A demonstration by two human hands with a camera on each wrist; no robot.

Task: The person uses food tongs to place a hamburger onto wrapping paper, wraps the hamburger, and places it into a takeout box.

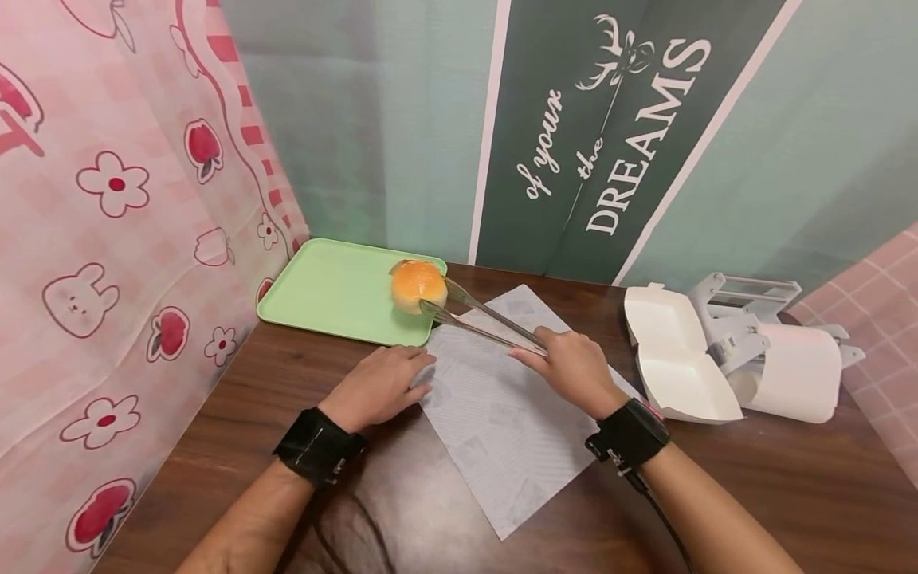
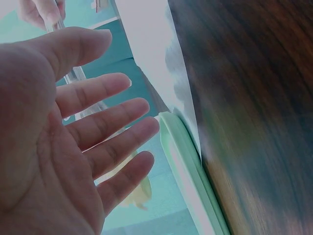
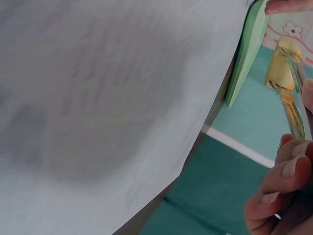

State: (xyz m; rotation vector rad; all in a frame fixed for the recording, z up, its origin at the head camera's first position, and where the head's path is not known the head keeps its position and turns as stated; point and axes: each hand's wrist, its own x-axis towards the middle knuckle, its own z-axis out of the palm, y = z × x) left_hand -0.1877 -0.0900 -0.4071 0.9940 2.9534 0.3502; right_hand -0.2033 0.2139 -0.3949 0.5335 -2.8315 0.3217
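Head view: right hand (image 1: 574, 367) grips tongs (image 1: 496, 315) clasping a bun (image 1: 418, 285) over the right end of the green tray (image 1: 337, 287); paper (image 1: 516, 414) adjacent, open white box (image 1: 684, 383) farther right; backdrop (image 1: 531, 231) reads "the DREAMS". Left wrist: left hand (image 2: 73, 132), fingers spread. Right wrist: paper dominates the foreground.

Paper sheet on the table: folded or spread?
Spread: the head view shows the paper sheet lying flat across the table, opened out to its corners.
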